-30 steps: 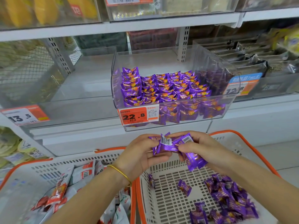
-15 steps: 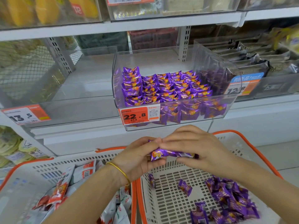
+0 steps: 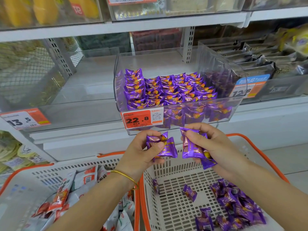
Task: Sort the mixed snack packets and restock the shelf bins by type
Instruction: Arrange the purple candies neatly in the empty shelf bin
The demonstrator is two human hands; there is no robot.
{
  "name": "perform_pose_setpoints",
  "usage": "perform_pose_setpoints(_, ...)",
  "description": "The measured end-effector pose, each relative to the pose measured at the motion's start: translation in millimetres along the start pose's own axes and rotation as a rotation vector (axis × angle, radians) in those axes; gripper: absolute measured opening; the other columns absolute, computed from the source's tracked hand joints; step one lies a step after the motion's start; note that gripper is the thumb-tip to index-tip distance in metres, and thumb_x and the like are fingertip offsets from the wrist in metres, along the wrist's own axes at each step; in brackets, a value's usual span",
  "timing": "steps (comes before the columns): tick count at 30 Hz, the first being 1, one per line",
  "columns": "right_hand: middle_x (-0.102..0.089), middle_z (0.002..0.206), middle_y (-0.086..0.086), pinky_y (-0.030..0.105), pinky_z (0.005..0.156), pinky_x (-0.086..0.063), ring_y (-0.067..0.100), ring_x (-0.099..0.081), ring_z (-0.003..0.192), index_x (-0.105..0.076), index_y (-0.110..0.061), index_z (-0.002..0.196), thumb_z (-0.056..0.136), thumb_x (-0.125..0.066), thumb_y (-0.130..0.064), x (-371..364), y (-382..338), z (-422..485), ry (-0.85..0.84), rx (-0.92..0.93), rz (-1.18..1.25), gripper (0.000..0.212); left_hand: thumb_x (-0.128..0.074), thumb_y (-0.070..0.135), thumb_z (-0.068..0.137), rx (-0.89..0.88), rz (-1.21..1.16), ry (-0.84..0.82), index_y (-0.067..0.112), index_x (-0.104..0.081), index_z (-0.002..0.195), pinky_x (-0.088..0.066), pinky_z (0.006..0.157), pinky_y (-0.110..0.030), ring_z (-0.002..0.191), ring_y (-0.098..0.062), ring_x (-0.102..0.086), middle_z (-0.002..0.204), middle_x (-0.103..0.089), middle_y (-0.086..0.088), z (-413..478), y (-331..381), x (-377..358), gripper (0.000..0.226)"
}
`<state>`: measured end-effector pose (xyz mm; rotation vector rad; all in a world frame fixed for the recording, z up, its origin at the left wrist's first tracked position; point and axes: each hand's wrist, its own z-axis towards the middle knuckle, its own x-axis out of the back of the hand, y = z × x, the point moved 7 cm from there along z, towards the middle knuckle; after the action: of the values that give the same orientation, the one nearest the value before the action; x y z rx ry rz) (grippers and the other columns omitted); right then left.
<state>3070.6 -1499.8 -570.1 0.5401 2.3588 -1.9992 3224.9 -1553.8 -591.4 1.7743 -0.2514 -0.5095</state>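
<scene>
Bunch just split: left hand [image 3: 140,154] and right hand [image 3: 216,147], each grip clamped on purple packets [image 3: 168,149], maybe two apiece; bin [image 3: 215,64] restock next.

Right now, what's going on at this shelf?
A person is restocking purple snack packets. The left hand holds a couple of purple packets and the right hand grips a second bunch, both just below the clear bin tagged 22.8, which is partly filled with the same kind. Loose packets lie in the right basket underneath; the left basket holds red-and-white packets.
</scene>
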Motion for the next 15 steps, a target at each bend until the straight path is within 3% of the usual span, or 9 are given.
perform_pose_setpoints(4,-0.066,0.064,0.011,0.021,0.037,-0.046,0.015,-0.062,0.046,-0.06,-0.009,0.092,0.064,-0.067,-0.02,-4.0,10.4,-0.2,0.022,-0.071,0.132,0.03,-0.053,-0.006,0.085,0.037,-0.155,-0.019,0.009,-0.057,0.103,-0.055,0.059,-0.022,0.073,-0.014,-0.067,0.099,-0.062,-0.008,-0.6,-2.2,-5.9,0.023)
perform_pose_setpoints(8,-0.064,0.065,0.003,0.022,0.05,-0.051,0.012,-0.062,0.053,-0.062,-0.013,0.088,0.065,-0.071,-0.019,-2.0,10.2,-0.5,0.056,-0.002,0.118,0.026,-0.055,-0.008,0.079,0.064,-0.251,-0.052,0.008,-0.058,0.101,-0.058,0.064,-0.027,0.076,-0.019,-0.068,0.097,-0.063,-0.01,-3.9,-0.5,-13.2,0.028)
perform_pose_setpoints(12,-0.057,0.071,-0.003,0.018,0.057,-0.047,0.009,-0.053,0.06,-0.053,-0.023,0.084,0.078,-0.074,-0.008,10.6,-13.8,-7.6,0.285,0.408,-0.275,0.026,-0.052,-0.007,0.086,0.15,-0.255,-0.001,0.006,-0.06,0.097,-0.057,0.057,-0.025,0.069,-0.019,-0.066,0.093,-0.062,-0.013,-5.7,-6.6,-12.1,0.018)
perform_pose_setpoints(15,-0.054,0.085,-0.007,0.016,0.071,-0.044,0.01,-0.054,0.078,-0.047,-0.029,0.084,0.076,-0.073,-0.021,-1.9,-26.6,-21.0,0.245,0.72,-0.421,0.028,-0.055,-0.002,0.086,0.254,-0.318,0.005,0.004,-0.062,0.095,-0.057,0.054,-0.025,0.072,-0.023,-0.067,0.095,-0.064,-0.018,-8.7,-16.6,-15.8,0.013)
